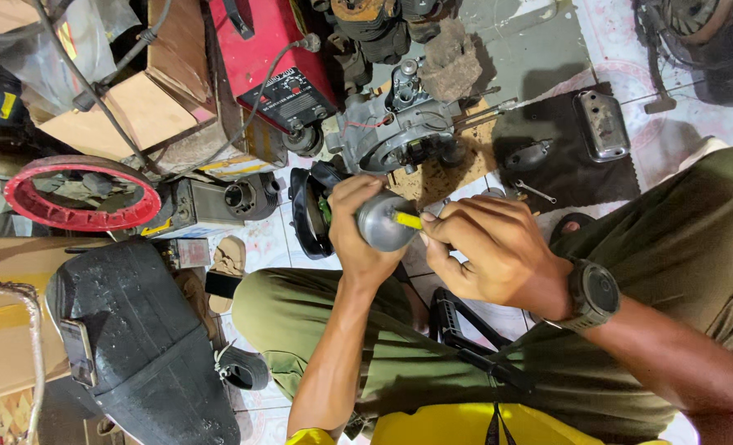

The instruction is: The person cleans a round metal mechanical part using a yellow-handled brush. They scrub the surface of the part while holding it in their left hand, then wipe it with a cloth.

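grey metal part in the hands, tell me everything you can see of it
The grey metal part is a small rounded piece of dull, cast-looking metal, roughly cylindrical, with its smooth domed side facing the camera. The left hand wraps around it from behind and holds it up above the lap. The right hand presses a thin yellow-handled tool against its right side. Its far side and any openings are hidden by the fingers. It sits in front of the engine casing on the floor.

Left hand wraps the far side of the grey metal cylinder, hiding it. Yellow-handled tool tip hidden against the cylinder; rear buried in right hand. At 1 o'clock, dark machine part cut by top edge. At 10 o'clock, red ring partly blocked by cable.
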